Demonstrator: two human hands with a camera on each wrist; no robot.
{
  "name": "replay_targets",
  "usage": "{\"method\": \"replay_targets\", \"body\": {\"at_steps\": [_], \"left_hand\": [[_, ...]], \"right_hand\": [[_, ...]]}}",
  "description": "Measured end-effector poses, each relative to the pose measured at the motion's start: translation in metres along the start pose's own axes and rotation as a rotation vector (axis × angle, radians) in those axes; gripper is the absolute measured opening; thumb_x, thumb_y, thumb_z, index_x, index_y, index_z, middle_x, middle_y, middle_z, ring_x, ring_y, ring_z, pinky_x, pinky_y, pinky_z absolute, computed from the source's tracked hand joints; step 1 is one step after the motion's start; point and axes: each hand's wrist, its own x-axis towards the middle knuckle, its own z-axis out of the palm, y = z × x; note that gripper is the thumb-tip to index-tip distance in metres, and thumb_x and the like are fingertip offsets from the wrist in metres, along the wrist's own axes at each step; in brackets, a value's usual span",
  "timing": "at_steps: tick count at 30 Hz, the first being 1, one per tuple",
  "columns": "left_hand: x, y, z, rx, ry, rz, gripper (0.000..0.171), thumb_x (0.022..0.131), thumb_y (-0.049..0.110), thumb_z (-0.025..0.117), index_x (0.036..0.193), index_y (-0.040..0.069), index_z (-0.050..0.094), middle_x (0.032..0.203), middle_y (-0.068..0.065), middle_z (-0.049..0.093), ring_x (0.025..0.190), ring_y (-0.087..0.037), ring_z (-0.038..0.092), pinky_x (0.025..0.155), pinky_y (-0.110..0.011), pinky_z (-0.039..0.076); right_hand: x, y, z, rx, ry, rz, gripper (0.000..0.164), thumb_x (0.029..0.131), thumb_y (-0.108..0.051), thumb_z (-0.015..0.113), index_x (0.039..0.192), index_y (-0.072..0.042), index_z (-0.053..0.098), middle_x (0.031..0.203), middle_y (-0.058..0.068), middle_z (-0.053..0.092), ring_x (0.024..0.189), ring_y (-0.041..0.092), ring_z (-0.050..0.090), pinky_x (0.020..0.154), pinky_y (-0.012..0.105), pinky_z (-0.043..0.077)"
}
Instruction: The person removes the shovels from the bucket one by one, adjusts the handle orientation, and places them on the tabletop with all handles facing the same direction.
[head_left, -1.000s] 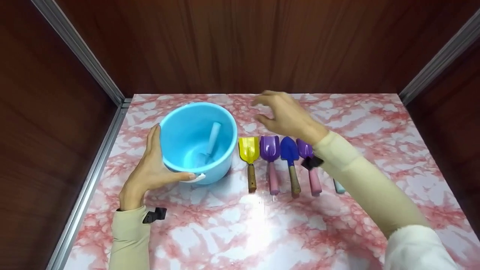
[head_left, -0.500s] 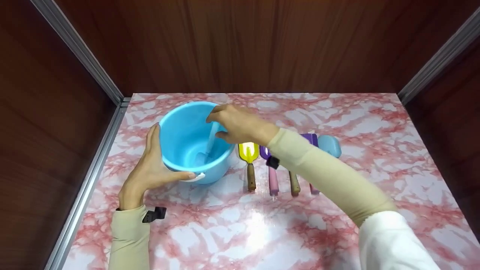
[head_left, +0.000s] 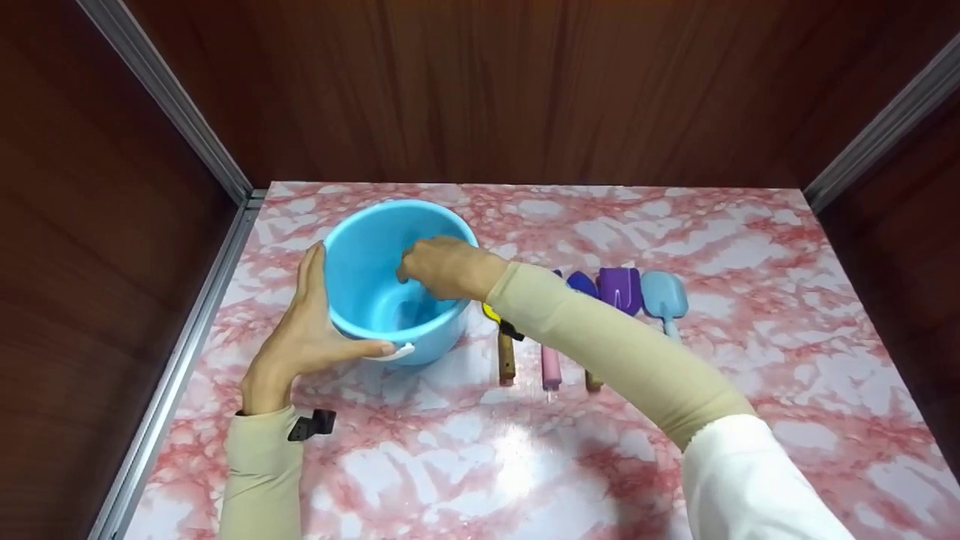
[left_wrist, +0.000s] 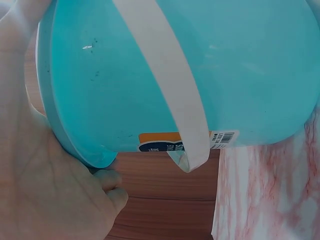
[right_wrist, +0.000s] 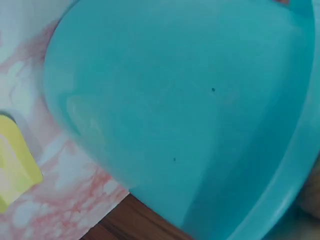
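A light blue bucket [head_left: 401,337] with a white handle [head_left: 390,352] stands tilted at the left of the table. My left hand [head_left: 300,337] holds its rim, thumb along the near side and fingers on the left side. In the left wrist view the palm lies against the bucket's [left_wrist: 120,75] rim. My right hand [head_left: 444,268] reaches inside over the right rim, its fingers curled round the handle of a light blue shovel. That handle is hidden behind the hand; only part of the pale shovel blade [head_left: 409,311] shows at the bottom.
Right of the bucket lie a yellow shovel [head_left: 491,313], a pink-handled one [head_left: 551,367], a dark blue trowel [head_left: 582,283], a purple shovel [head_left: 621,289] and a light blue shovel [head_left: 665,295]. The right forearm covers parts of them. Dark wood panels [head_left: 480,90] enclose the marbled table [head_left: 420,465].
My right hand has moved left from above the shovels, over the bucket's rim and down inside to the shovel handle. The left hand keeps its hold on the bucket.
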Motion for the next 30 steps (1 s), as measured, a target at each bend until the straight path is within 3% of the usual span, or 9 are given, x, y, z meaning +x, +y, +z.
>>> {"method": "replay_targets", "body": {"at_steps": [4, 8, 16, 21, 26, 30], "left_hand": [[0.000, 0.000, 0.000, 0.001, 0.001, -0.010, 0.154, 0.056, 0.054, 0.106, 0.170, 0.037, 0.004, 0.170, 0.007, 0.014, 0.145, -0.031, 0.040, 0.116, -0.060, 0.046], [0.001, -0.002, 0.000, 0.014, -0.006, -0.025, 0.154, 0.057, 0.055, 0.105, 0.170, 0.036, 0.002, 0.171, 0.006, 0.013, 0.146, -0.032, 0.039, 0.116, -0.062, 0.046], [0.001, -0.003, 0.000, 0.031, -0.012, -0.020, 0.158, 0.056, 0.054, 0.106, 0.171, 0.033, -0.001, 0.172, 0.004, 0.011, 0.146, -0.034, 0.040, 0.117, -0.062, 0.044], [0.000, -0.002, 0.000, 0.014, -0.017, -0.014, 0.155, 0.059, 0.051, 0.105, 0.170, 0.034, -0.001, 0.172, 0.003, 0.012, 0.147, -0.033, 0.038, 0.118, -0.063, 0.043], [-0.001, -0.002, -0.001, 0.006, -0.017, -0.015, 0.154, 0.059, 0.051, 0.105, 0.170, 0.036, -0.001, 0.172, 0.003, 0.014, 0.148, -0.034, 0.038, 0.117, -0.064, 0.044], [-0.001, -0.002, -0.001, 0.017, -0.013, -0.014, 0.155, 0.059, 0.053, 0.105, 0.170, 0.035, -0.002, 0.173, 0.003, 0.013, 0.148, -0.034, 0.038, 0.117, -0.064, 0.044]], "right_hand": [[0.010, -0.009, 0.006, -0.192, -0.046, 0.035, 0.028, 0.107, -0.018, 0.067, 0.134, -0.016, 0.073, 0.126, 0.008, 0.074, 0.117, 0.024, 0.068, 0.111, 0.042, 0.054], [0.020, -0.017, 0.014, -0.312, -0.102, 0.085, 0.026, 0.111, -0.025, 0.062, 0.132, -0.015, 0.073, 0.122, 0.007, 0.074, 0.112, 0.022, 0.069, 0.108, 0.039, 0.055], [0.031, -0.031, 0.018, -0.330, -0.221, 0.140, 0.032, 0.112, -0.024, 0.059, 0.143, -0.019, 0.067, 0.134, 0.003, 0.071, 0.123, 0.023, 0.065, 0.115, 0.043, 0.048], [0.033, -0.034, 0.017, -0.358, -0.291, 0.190, 0.038, 0.108, -0.031, 0.066, 0.145, -0.021, 0.065, 0.134, 0.000, 0.072, 0.115, 0.020, 0.062, 0.113, 0.040, 0.046], [0.033, -0.036, 0.017, -0.408, -0.325, 0.224, 0.027, 0.109, -0.030, 0.065, 0.135, -0.021, 0.071, 0.114, -0.003, 0.076, 0.089, 0.018, 0.053, 0.092, 0.035, 0.043], [0.033, -0.039, 0.018, -0.449, -0.304, 0.229, 0.023, 0.109, -0.028, 0.064, 0.129, -0.022, 0.073, 0.106, -0.004, 0.075, 0.079, 0.018, 0.049, 0.078, 0.036, 0.037]]}}
